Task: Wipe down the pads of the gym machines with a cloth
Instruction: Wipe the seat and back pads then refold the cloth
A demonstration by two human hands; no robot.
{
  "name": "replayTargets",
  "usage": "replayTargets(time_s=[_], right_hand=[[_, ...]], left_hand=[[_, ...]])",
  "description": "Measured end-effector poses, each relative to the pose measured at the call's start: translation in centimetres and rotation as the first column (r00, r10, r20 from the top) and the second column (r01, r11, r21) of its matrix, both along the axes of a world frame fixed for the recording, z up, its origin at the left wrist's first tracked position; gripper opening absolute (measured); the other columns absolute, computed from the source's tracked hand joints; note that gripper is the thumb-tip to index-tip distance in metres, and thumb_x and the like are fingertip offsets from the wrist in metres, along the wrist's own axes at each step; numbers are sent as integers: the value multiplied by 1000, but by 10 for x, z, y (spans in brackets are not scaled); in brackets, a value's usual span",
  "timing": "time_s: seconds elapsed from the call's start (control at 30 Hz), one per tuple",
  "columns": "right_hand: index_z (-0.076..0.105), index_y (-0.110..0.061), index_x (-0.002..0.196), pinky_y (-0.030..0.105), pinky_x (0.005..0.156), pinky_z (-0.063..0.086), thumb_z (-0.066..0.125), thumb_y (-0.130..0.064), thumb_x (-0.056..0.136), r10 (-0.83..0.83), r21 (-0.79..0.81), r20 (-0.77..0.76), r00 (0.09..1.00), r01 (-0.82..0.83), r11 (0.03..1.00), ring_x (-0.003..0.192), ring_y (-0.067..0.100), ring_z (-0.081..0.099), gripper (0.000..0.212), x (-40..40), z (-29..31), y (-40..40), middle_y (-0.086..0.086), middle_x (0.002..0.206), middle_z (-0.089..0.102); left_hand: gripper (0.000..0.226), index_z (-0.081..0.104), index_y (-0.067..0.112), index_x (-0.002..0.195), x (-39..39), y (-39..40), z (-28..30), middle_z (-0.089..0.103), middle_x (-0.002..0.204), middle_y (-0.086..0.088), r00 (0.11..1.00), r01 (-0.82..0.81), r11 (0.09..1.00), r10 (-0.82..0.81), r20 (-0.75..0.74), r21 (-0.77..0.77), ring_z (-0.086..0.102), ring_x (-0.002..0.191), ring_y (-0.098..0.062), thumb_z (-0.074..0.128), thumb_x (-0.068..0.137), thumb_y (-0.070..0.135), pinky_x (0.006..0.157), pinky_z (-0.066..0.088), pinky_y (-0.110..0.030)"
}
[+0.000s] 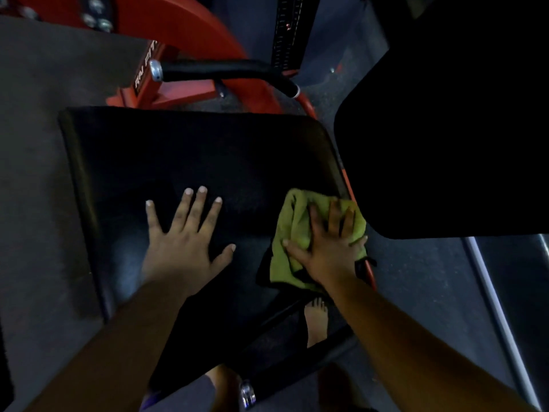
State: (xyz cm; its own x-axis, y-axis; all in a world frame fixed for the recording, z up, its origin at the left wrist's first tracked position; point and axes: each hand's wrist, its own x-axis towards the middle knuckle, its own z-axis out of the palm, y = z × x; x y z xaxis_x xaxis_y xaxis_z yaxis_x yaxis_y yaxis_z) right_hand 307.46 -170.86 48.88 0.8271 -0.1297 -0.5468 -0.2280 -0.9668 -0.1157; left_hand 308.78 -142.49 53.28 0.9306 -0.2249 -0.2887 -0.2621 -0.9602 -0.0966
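A wide black padded seat of a gym machine fills the middle of the frame, and it is being wiped at its right edge. A crumpled yellow-green microfibre cloth is pressed flat on this pad, right of the centre, just where the pad meets a thin red frame tube. The right hand is laid open on top of the cloth, with the fingers spread and pushing down; the cloth is held by pressure and is not gripped in a fist. The left hand is also open and empty, and it is rested with spread fingers on the bare pad at the lower centre, probably as a support. No wet streaks or dust marks can be told in the dim light, so it cannot be said which part of the seat is already cleaned. It is judged that the wiping of this pad is in progress, and the large upper and left areas are possibly left to do. A second large black upholstered pad is seen at the upper right of the frame, untouched by either hand, and it seems to be waiting. A black foam-covered handle bar and the curved red steel frame are seen at the top.
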Motion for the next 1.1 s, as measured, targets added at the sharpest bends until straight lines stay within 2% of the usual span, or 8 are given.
replayTargets(time_s=[0.13, 0.37, 0.47, 0.6, 0.73, 0.83, 1.03, 1.1], right_hand=[[-17, -53, 153, 82, 107, 10, 33, -97, 72, -70, 80, 38, 997, 67, 995, 153, 42, -16, 105, 64, -8, 12, -4, 169, -23], [-9, -50, 157, 80, 109, 11, 20, -91, 79, 83, 53, -35, 996, -81, 995, 151, 32, -32, 93, -19, 12, 4, -11, 164, -35], [-15, -54, 154, 81, 111, 11, 20, -92, 78, -37, 58, 36, 999, 35, 998, 153, 38, -21, 92, 47, -2, 17, -8, 167, -27], [1, -46, 160, 75, 114, 14, 26, -87, 83, -123, 103, 116, 986, 111, 988, 154, 44, -11, 90, 141, -16, 38, 1, 171, -12], [20, -39, 160, 71, 115, 18, 18, -82, 84, 110, 42, 160, 981, -118, 992, 156, 37, -11, 87, 63, -2, 31, -1, 172, -11], [16, -40, 161, 73, 113, 17, 20, -84, 86, 192, 9, 80, 978, -194, 981, 155, 34, -19, 87, 6, 5, 15, -2, 171, -18], [6, -42, 162, 66, 120, 12, 41, -75, 90, -255, 121, 125, 959, 240, 963, 155, 43, 0, 87, 172, -16, 37, 4, 172, -7], [5, -40, 162, 70, 118, 12, 43, -70, 92, -258, 95, 128, 958, 247, 964, 155, 44, -2, 85, 190, -11, 52, 5, 172, -6]], left_hand=[[89, 8, 24, 164, 1, 0, -1, 0, 172, -6, 1000, 16, 1000, -16, 5, 10, -3, 159, -24, 14, 93, 78, 117, -3, -73], [88, 19, 20, 163, 2, -3, 9, 8, 171, -9, 1000, 11, 999, -12, -21, -36, 5, 159, -26, 26, 94, 75, 116, 3, -75], [87, 23, 19, 162, 0, -2, 8, 11, 171, -10, 1000, 13, 999, -13, 0, -52, 9, 159, -27, 30, 94, 73, 116, 5, -76], [87, 19, 21, 163, -1, -3, 9, 9, 172, -9, 1000, 19, 999, -19, -15, -31, 6, 159, -25, 28, 95, 73, 116, 3, -75], [87, 14, 22, 164, 3, -2, 12, 2, 172, -8, 999, -6, 1000, 6, -47, -15, 1, 159, -25, 24, 95, 74, 116, 2, -75], [88, 18, 20, 163, 4, -1, 11, 3, 172, -9, 997, -6, 1000, 4, -76, -27, 4, 159, -26, 27, 94, 74, 115, 5, -77], [87, 26, 18, 161, 4, 1, 8, 11, 171, -11, 1000, 14, 997, -16, -22, -76, 11, 158, -28, 35, 93, 71, 115, 4, -78], [87, 26, 18, 161, 4, 0, 6, 12, 171, -11, 999, 19, 997, -21, -26, -68, 12, 158, -28, 36, 93, 71, 114, 4, -78]])
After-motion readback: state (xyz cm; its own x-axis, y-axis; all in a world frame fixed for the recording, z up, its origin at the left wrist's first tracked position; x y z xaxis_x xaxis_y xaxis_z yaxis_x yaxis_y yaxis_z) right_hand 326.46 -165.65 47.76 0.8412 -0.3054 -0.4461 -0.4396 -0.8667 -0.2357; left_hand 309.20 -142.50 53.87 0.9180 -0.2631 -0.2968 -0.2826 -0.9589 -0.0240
